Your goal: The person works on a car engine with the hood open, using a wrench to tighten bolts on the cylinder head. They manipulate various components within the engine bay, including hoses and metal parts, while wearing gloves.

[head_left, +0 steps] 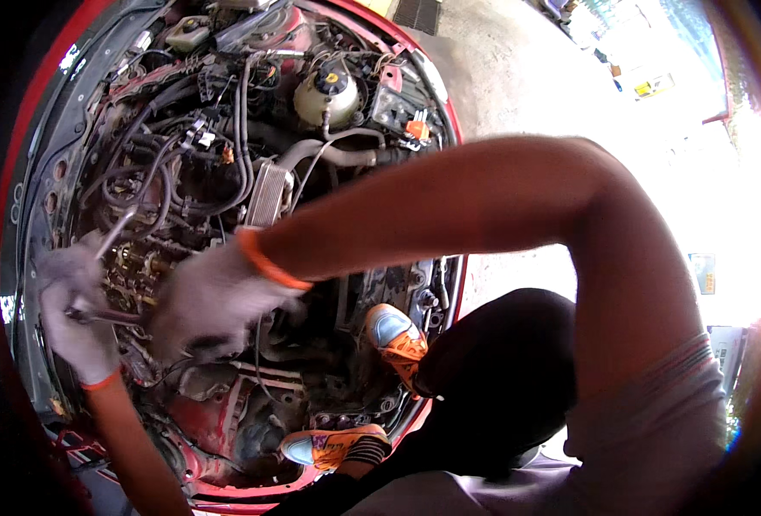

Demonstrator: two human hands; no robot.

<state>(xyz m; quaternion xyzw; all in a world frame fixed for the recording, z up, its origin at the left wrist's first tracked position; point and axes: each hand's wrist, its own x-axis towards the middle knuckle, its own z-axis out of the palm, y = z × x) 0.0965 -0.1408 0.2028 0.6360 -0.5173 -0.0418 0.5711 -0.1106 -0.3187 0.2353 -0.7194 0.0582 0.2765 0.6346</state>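
Clock positions are read from the centre of the view. The left hand (75, 314), gloved, lies near nine o'clock, its fingers curled closed around a metal bar (116, 317) that runs toward three o'clock from the palm. The right hand (213, 297), also gloved, lies closer in at half past eight; it is blurred, and whether its fingers grip the bar's far end cannot be told. A slim bright rod (116, 233) rises from beside the left hand toward its one o'clock; any join with the bar is hidden. The bar is probably steel: stiff, moderately heavy for its size, hard to break, and slippery if oily. A full-palm hold on the shaft, clear of the ends, should suit it best. Just beyond lie exposed engine parts (137, 265), with dark hoses (167, 191) at half past nine, a finned metal block (269, 193) at ten, and a pale reservoir (325, 103) past eleven. Orange shoes (405, 346) stand at six; the floor (501, 95) shows at one.
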